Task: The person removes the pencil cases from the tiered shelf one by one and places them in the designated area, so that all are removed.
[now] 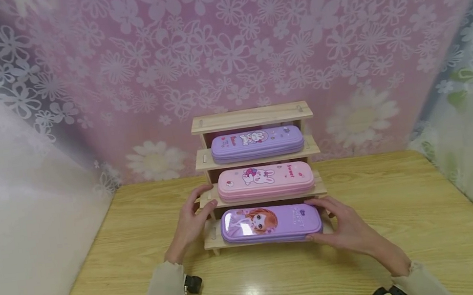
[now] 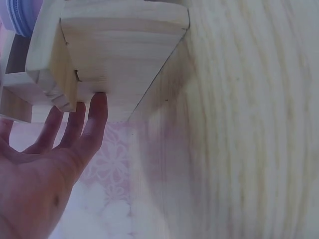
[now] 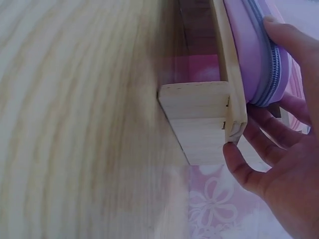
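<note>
A small tiered wooden rack (image 1: 252,116) stands on the table, one pencil case on each of its lower three shelves. On the lowest shelf lies a purple pencil case (image 1: 287,222) with a red-haired girl printed on it. My right hand (image 1: 348,225) holds its right end, thumb at the front and fingers behind; the right wrist view shows the thumb by the zipper (image 3: 269,74). My left hand (image 1: 190,222) grips the rack's left end near the middle shelf. In the left wrist view its fingers (image 2: 94,124) touch the wooden side.
A pink pencil case (image 1: 232,186) with a rabbit lies on the shelf above, and a lavender pencil case (image 1: 232,148) higher up. The wood-grain table (image 1: 140,228) extends around the rack. Behind it hangs a pink flowered curtain (image 1: 214,37), with pale curtains at both sides.
</note>
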### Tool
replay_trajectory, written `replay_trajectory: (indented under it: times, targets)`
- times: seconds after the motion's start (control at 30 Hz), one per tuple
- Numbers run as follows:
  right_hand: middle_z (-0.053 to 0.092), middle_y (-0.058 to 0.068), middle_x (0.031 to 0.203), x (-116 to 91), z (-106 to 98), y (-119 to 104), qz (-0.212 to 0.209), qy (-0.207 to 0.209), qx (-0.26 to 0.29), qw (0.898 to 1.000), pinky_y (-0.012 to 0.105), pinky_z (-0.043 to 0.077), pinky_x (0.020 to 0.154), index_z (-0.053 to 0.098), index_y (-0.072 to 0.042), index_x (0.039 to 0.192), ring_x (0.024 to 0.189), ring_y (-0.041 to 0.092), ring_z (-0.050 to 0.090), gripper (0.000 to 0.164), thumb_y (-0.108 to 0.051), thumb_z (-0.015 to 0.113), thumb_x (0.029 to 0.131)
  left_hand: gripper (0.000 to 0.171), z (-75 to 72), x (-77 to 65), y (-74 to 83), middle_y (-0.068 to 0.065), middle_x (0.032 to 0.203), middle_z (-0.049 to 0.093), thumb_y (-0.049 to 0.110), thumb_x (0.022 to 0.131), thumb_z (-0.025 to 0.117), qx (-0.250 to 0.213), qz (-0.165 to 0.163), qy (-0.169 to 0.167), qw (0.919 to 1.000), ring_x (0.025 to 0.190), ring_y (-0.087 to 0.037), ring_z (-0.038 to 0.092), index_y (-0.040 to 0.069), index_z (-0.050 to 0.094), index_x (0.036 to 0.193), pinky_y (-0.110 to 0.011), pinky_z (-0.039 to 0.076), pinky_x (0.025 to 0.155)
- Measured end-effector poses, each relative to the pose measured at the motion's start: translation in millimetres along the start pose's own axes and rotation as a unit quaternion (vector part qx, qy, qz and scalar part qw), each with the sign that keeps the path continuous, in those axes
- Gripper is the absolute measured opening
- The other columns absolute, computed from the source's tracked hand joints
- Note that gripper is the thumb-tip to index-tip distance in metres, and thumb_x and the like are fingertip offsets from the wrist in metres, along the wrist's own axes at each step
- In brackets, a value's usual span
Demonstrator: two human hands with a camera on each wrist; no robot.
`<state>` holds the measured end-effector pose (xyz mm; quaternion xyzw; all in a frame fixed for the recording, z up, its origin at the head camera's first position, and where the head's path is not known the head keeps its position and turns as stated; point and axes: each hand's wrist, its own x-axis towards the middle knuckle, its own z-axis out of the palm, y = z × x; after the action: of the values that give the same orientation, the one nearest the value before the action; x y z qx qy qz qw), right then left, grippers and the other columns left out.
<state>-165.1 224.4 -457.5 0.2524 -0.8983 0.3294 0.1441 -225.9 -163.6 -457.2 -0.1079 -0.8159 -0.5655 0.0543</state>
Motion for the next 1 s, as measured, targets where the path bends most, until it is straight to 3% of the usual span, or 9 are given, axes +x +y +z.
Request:
replay_trajectory:
  times: [0.13, 0.4, 0.57, 0.73, 1.0]
  targets:
    - [0.069, -0.001, 0.12, 0, -1, -2, 0.028, -0.009, 0.018, 0.999, 0.025, 0.051, 0.072, 0.061, -0.015, 0.13, 0.093, 0.005, 0.056, 0.073, -0.031, 0.096, 0.069, 0.042, 0.3, 2.6, -1.3, -0.006, 0.146, 0.055, 0.023, 0.101, 0.065, -0.006, 0.0, -0.004, 1.0, 0.116, -0.026, 0.057, 0.022, 0.057, 0.141, -0.035, 0.051, 0.093]
    - [0.062, -0.001, 0.096, -2, -5, -2, 0.073, -0.035, 0.095, 0.992, 0.023, 0.043, 0.059, 0.06, -0.019, 0.128, 0.074, 0.014, 0.054, 0.072, -0.027, 0.098, 0.067, 0.04, 1.7, 2.7, 1.9, -0.012, 0.145, 0.054, 0.022, 0.101, 0.063, -0.015, 0.005, -0.013, 0.9998, 0.108, -0.024, 0.058, 0.017, 0.056, 0.141, -0.033, 0.052, 0.088]
    - [0.061, 0.0, 0.106, -4, -11, 1, 0.059, -0.047, 0.109, 0.991, 0.023, 0.043, 0.057, 0.06, -0.019, 0.133, 0.072, 0.01, 0.052, 0.074, -0.024, 0.096, 0.069, 0.041, 2.5, 3.6, -0.7, -0.01, 0.144, 0.054, 0.021, 0.101, 0.064, -0.016, -0.008, -0.009, 0.9998, 0.107, -0.024, 0.058, 0.02, 0.056, 0.141, -0.033, 0.052, 0.088]
    - [0.059, 0.0, 0.109, -6, -17, 6, 0.038, -0.05, 0.124, 0.99, 0.022, 0.042, 0.053, 0.062, -0.019, 0.128, 0.067, 0.011, 0.052, 0.069, -0.022, 0.096, 0.068, 0.04, 1.6, 3.4, -1.1, -0.005, 0.147, 0.053, 0.021, 0.101, 0.063, -0.013, -0.007, -0.007, 0.9999, 0.121, -0.025, 0.054, 0.021, 0.056, 0.141, -0.036, 0.048, 0.096]
    - [0.061, -0.002, 0.113, -11, -26, 14, 0.043, -0.049, 0.117, 0.991, 0.021, 0.051, 0.074, 0.061, -0.019, 0.126, 0.089, 0.008, 0.057, 0.07, -0.02, 0.097, 0.066, 0.04, 0.6, 3.5, -2.3, -0.004, 0.147, 0.054, 0.022, 0.101, 0.064, -0.025, -0.009, -0.006, 0.9996, 0.12, -0.026, 0.054, 0.021, 0.056, 0.14, -0.037, 0.05, 0.094]
